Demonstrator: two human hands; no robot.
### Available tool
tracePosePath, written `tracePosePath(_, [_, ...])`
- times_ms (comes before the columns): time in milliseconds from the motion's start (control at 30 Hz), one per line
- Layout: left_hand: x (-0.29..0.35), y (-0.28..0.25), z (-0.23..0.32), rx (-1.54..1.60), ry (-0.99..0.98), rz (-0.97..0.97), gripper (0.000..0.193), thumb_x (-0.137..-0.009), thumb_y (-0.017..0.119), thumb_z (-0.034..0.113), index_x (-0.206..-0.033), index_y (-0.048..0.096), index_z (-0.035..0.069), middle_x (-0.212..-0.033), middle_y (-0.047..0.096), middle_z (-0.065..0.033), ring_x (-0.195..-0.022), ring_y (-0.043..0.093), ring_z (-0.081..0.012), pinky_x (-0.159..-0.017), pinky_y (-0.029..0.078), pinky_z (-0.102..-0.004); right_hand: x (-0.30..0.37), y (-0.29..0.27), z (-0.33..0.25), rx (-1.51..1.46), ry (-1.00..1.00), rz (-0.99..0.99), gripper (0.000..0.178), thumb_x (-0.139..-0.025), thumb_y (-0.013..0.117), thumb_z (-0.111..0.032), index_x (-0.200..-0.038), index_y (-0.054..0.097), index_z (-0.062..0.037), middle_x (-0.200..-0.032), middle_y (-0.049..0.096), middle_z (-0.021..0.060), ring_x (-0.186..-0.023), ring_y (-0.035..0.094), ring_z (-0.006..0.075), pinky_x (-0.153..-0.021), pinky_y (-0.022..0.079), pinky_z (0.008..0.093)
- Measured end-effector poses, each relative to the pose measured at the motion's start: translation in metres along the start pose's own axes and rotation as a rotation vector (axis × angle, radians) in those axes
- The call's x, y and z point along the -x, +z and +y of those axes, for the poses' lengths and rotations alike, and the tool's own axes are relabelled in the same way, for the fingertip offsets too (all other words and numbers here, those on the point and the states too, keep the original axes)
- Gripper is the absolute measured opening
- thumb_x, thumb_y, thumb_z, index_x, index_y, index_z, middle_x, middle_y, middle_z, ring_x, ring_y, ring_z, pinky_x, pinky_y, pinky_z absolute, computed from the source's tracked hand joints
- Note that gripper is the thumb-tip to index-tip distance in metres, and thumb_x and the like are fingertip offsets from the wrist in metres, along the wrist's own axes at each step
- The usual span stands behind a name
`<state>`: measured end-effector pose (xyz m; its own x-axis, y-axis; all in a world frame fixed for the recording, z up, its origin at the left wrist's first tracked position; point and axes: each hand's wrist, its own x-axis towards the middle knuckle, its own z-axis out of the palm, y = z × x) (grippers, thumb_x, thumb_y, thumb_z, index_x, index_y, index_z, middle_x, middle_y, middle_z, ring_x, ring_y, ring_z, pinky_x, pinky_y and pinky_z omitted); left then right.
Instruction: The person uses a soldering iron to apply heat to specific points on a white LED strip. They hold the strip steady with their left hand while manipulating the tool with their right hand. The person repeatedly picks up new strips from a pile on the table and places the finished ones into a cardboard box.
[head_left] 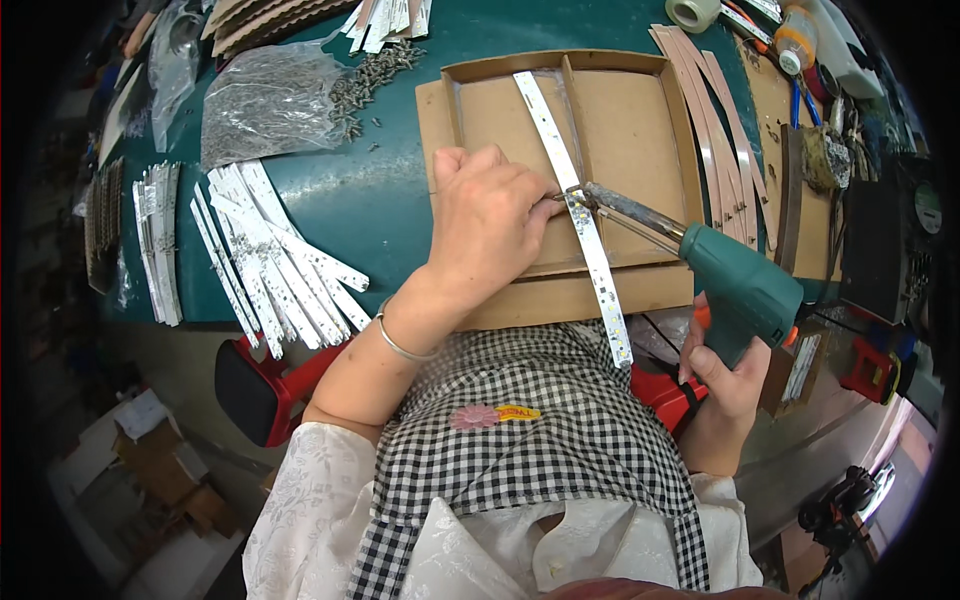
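My right hand (728, 375) grips a green soldering gun (738, 285) whose metal tip rests on the joint between two white LED strips (585, 225). The strips lie end to end across a brown cardboard tray (640, 110), the near one hanging over its front edge toward my checked apron. My left hand (487, 220) presses down on the tray just left of the joint, fingers curled, pinching something small at the strips; what it is stays hidden.
A fan of loose white LED strips (272, 262) lies on the green table (385, 200) at left. A clear bag of small metal parts (268, 100) sits behind it. Brown curved strips (725, 130), a tape roll (692, 12), bottles and tools crowd the right side. A red stool (265, 385) stands below.
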<state>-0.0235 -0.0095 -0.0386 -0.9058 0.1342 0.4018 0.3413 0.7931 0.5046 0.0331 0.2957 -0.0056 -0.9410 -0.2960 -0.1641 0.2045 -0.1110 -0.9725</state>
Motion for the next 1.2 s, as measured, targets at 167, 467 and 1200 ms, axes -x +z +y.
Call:
tracePosePath(167, [0.000,0.001,-0.001,-0.001,0.008,-0.002,0.013,-0.071,0.083,0.010,-0.081,0.076,0.013,-0.071,0.067,0.0018,-0.073,0.054,-0.0174,-0.079,0.033,-0.0367,-0.001,0.003,-0.001,-0.013,0.013,0.010,0.066,-0.081,0.079,-0.005,-0.135,0.043,0.0082,-0.118,0.058,0.0209,-0.075,0.062,0.0193,-0.054,0.054,0.0269])
tracePosePath(467, [0.000,0.002,-0.002,-0.008,0.015,-0.004,0.011,-0.072,0.082,0.011,-0.082,0.076,0.012,-0.072,0.068,0.0016,-0.073,0.055,-0.0176,-0.078,0.033,-0.0358,-0.007,0.006,-0.005,-0.051,-0.041,0.010,0.068,-0.080,0.080,-0.008,-0.134,0.043,0.0099,-0.121,0.057,0.0223,-0.072,0.061,0.0190,-0.051,0.054,0.0278])
tracePosePath(1200, [0.001,0.002,-0.001,-0.009,0.043,0.017,0.010,-0.074,0.082,0.012,-0.082,0.076,0.012,-0.071,0.067,0.0021,-0.071,0.054,-0.0170,-0.078,0.033,-0.0353,-0.005,-0.009,-0.002,-0.127,-0.132,0.159,0.078,-0.077,0.077,-0.008,-0.139,0.036,0.0146,-0.118,0.056,0.0232,-0.060,0.056,0.0155,-0.043,0.051,0.0263])
